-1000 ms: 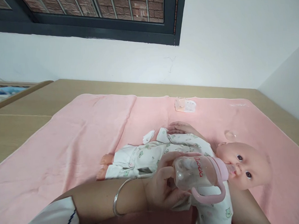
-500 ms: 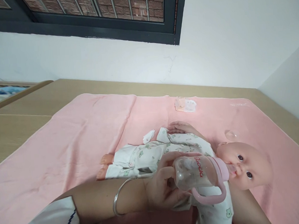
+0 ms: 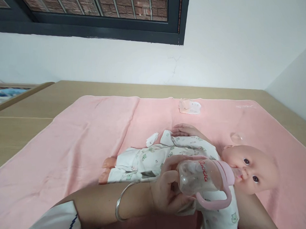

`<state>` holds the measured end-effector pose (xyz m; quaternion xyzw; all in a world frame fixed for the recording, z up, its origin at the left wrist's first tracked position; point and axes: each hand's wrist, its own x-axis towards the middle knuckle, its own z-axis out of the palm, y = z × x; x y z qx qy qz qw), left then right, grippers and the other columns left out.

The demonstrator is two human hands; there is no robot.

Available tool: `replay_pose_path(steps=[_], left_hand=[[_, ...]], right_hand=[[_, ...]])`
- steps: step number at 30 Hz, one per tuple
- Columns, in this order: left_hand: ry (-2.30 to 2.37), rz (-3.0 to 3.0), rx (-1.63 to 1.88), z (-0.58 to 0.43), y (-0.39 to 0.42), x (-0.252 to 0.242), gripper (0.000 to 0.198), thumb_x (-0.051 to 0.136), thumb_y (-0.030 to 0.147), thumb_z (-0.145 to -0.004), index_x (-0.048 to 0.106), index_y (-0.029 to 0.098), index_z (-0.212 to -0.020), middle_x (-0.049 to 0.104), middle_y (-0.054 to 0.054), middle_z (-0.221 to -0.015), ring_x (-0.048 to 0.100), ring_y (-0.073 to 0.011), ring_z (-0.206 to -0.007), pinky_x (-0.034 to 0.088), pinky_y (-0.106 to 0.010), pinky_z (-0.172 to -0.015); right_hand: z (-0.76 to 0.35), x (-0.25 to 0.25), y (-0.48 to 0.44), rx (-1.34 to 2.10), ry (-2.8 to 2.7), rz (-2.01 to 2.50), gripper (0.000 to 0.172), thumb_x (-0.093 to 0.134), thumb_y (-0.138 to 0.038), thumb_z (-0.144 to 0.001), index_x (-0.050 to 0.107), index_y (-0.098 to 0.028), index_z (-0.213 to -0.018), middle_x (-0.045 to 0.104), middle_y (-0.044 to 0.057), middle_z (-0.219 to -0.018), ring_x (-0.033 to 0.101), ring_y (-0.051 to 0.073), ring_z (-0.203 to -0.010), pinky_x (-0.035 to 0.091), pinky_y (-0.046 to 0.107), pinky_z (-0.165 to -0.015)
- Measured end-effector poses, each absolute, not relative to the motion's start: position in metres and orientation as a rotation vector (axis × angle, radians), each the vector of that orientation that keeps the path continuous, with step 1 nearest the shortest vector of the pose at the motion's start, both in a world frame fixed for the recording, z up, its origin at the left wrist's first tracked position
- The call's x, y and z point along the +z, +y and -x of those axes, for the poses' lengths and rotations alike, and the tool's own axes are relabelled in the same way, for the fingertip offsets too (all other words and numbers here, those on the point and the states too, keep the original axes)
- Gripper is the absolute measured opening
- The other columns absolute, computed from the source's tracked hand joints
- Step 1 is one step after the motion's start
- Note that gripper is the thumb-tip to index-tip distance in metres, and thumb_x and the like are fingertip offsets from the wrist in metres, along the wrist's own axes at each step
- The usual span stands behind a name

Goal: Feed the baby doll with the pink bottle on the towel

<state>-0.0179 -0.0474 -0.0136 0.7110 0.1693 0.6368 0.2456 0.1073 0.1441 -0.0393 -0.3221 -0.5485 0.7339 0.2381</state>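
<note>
- From where I stood, the step in hand looked like bottle-feeding: a clear plastic bottle with a pink collar and pink loop handle was held nearly level, its translucent teat at the doll's mouth.
- The pale-pink baby doll in a white suit printed with little green animals lay face up over a soft pink blanket, head to the right, feet to the left.
- The left hand, a thin silver bangle at its wrist, was wrapped around the bottle's base end.
- The right arm ran beneath the doll's neck; the right hand came out on the far side, fingers straight against the sleeve. Its palm was hidden, so I couldn't tell whether it gripped.
- Beyond the head rested a clear, rounded plastic piece.
- To my mind, the next move called for a steady left wrist, with teat and mouth kept in line and the right arm bearing the neck.
- I couldn't make out any liquid level.
</note>
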Motion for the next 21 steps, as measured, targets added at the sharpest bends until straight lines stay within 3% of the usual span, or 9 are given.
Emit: replay_pose_path(steps=[9,16,21], left_hand=[[0.46,-1.997,1.728,0.0219,-0.0466,-0.0104,0.045,0.072,0.022,-0.102,0.047,0.022,-0.139,0.049,-0.018,-0.152,0.066,-0.0426,-0.146,0.066,-0.053,-0.113],[0.514,-1.976,1.728,0.021,-0.0487,-0.0114,0.036,0.068,0.023,-0.104,0.049,0.023,-0.134,0.052,-0.016,-0.15,0.068,-0.0425,-0.143,0.068,-0.053,-0.111],[0.527,-1.955,1.717,0.0205,-0.0498,-0.0123,0.036,0.069,0.027,-0.106,0.048,0.026,-0.135,0.051,-0.014,-0.149,0.068,-0.0431,-0.144,0.069,-0.054,-0.11]], right_hand=[[-0.1063,-0.0422,0.1395,1.873,-1.511,0.893,0.018,0.078,-0.044,-0.093,0.085,-0.033,-0.104,0.081,0.009,-0.117,0.077,0.037,-0.118,0.066,0.055,-0.099],[-0.108,-0.0405,0.1403,2.088,-1.46,0.851,0.022,0.078,-0.048,-0.093,0.083,-0.034,-0.109,0.079,0.006,-0.128,0.074,0.033,-0.127,0.065,0.05,-0.105],[-0.1087,-0.0389,0.1414,2.007,-1.479,0.89,0.021,0.079,-0.047,-0.093,0.084,-0.034,-0.108,0.081,0.007,-0.12,0.076,0.034,-0.121,0.066,0.051,-0.101]])
